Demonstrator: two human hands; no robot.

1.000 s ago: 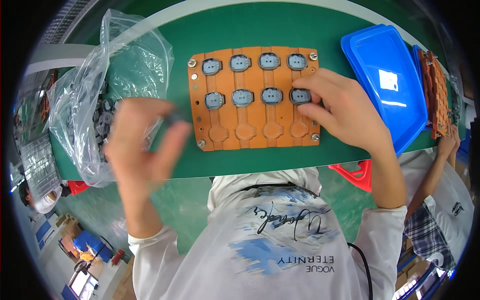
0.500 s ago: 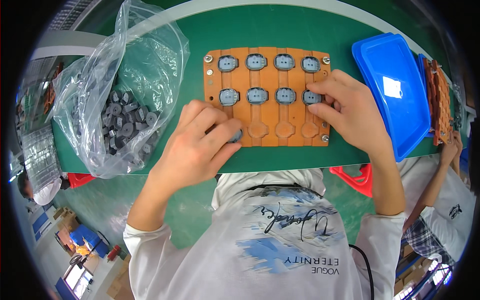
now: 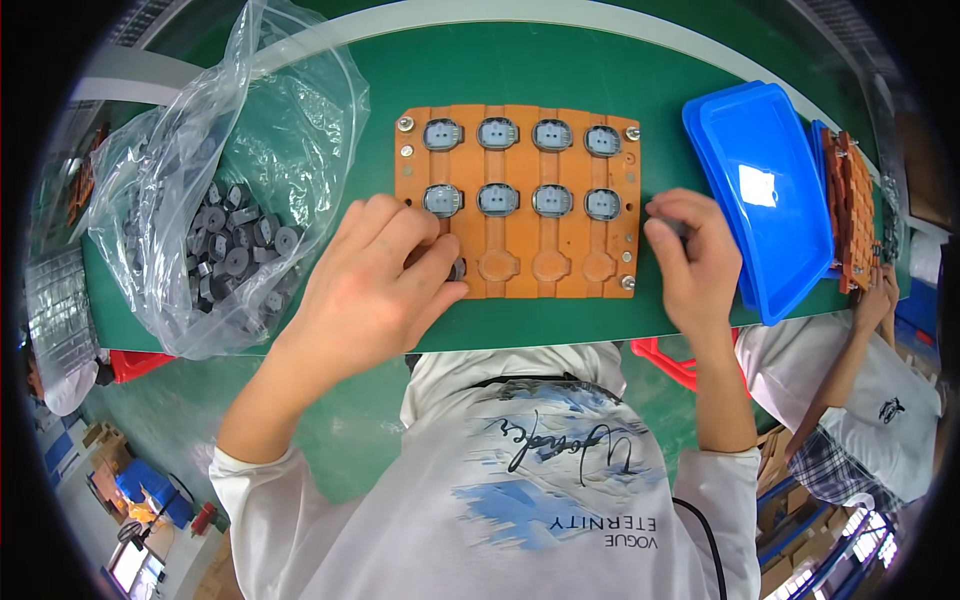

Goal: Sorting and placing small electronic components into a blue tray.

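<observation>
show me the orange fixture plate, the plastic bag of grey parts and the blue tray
orange fixture plate [image 3: 520,150], head view, bare strip between the seats
plastic bag of grey parts [image 3: 290,150], head view, clear upper film
blue tray [image 3: 765,190], head view, flat middle

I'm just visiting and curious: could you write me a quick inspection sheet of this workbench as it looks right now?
Surface: green table, bare along the far edge.
Job's things: orange fixture plate with twelve seats; the top two rows hold eight grey parts, the bottom row mostly open.
Clutter: clear plastic bag of loose grey parts at left; blue tray upside down at right, a stack of orange plates beyond it.
Hands: left hand presses a grey part at the bottom-left seat; right hand pinches something small and grey at the plate's right edge.
Cables: black cord over the shirt.
Surroundings: another person at lower right.
</observation>
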